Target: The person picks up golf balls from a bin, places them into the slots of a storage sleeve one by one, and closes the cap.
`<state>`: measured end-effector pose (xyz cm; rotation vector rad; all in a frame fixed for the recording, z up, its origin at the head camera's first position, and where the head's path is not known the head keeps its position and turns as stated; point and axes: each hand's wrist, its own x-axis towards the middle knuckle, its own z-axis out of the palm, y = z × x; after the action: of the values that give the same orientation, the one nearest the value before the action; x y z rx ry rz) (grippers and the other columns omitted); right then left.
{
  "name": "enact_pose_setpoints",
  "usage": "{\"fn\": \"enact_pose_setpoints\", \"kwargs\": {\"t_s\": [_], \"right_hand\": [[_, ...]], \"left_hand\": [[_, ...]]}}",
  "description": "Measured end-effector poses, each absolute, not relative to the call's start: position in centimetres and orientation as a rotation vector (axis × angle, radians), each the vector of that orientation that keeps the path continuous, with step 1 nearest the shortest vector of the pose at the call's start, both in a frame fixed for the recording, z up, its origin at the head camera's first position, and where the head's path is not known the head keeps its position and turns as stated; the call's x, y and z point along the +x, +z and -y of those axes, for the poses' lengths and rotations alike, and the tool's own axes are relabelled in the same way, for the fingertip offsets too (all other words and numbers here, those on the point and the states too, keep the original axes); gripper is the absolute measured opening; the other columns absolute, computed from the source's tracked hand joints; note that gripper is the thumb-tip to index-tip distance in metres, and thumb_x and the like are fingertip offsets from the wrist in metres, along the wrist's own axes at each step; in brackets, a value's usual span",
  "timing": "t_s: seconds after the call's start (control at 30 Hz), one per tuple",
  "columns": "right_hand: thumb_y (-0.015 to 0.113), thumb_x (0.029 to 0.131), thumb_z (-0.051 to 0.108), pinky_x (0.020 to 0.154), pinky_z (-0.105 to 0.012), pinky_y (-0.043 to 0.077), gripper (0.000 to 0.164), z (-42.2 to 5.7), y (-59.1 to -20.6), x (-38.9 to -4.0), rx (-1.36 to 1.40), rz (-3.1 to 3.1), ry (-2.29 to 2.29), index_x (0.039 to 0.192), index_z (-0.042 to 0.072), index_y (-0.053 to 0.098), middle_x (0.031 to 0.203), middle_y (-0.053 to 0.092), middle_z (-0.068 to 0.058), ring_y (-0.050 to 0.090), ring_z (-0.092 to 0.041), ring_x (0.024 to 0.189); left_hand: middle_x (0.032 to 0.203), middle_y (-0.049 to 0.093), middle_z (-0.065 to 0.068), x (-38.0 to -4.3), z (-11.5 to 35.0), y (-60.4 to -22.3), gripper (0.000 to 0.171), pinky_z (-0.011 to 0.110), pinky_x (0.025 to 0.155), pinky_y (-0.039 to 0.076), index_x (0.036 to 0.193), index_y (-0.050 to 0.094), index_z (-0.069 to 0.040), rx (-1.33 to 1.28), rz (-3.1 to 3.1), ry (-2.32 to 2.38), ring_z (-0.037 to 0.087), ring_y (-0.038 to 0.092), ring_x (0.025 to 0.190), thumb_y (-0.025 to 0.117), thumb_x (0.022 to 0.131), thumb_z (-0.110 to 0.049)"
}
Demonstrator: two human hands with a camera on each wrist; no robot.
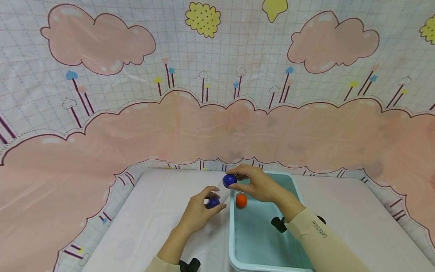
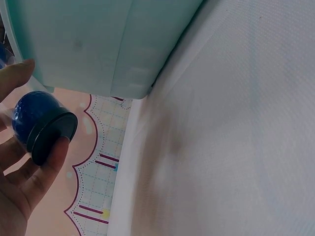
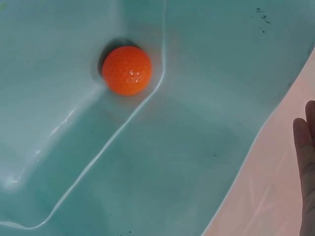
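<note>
My left hand [image 1: 199, 212] holds a clear plastic tube [image 1: 222, 192] tilted over the left rim of the basin. A blue ball [image 1: 213, 203] sits inside the tube's lower end. In the left wrist view, a flat round cap [image 2: 53, 135] closes that end, with my fingertips against it. At the upper end, my right hand [image 1: 255, 184] pinches another blue ball [image 1: 229, 181] between thumb and fingers, right at the tube's mouth. Only a few fingers of this hand show at the right edge of the right wrist view.
A light teal plastic basin [image 1: 232, 241] stands on the white-covered table [image 1: 163, 196], under my right forearm. An orange dimpled ball [image 3: 127, 71] lies in its far left corner. Behind the table hangs a patterned pink and white cloth [image 1: 217, 130].
</note>
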<state>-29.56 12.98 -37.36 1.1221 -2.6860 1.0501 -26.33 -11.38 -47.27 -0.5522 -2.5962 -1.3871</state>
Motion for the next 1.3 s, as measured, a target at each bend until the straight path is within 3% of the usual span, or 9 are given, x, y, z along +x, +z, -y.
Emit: {"fn": "enact_pose_setpoints", "kwargs": {"t_s": [0.63,1.3], "right_hand": [[0.075,0.096,0.028,0.102,-0.045,0.058,0.046,-13.07,-37.64,-29.55,1.119,2.695,1.060,0.139,0.016,0.065,0.125,0.067,-0.003,0.067,-0.021,0.111],[0.074,0.097,0.030,0.098,-0.037,0.059,0.047,-13.06,-37.59,-29.61,1.123,2.700,1.036,0.141,0.018,0.064,0.128,0.065,-0.003,0.067,-0.018,0.111]], "left_hand": [[0.119,0.075,0.001,-26.11,11.39,-47.27,0.050,0.050,0.095,0.060,0.134,0.058,-0.029,-0.540,2.621,-1.394,0.027,0.070,0.114,0.077,0.092,-0.047],[0.119,0.075,0.001,-26.19,11.40,-47.28,0.050,0.052,0.097,0.059,0.134,0.058,-0.029,-0.540,2.618,-1.384,0.028,0.070,0.115,0.078,0.092,-0.046]]}}
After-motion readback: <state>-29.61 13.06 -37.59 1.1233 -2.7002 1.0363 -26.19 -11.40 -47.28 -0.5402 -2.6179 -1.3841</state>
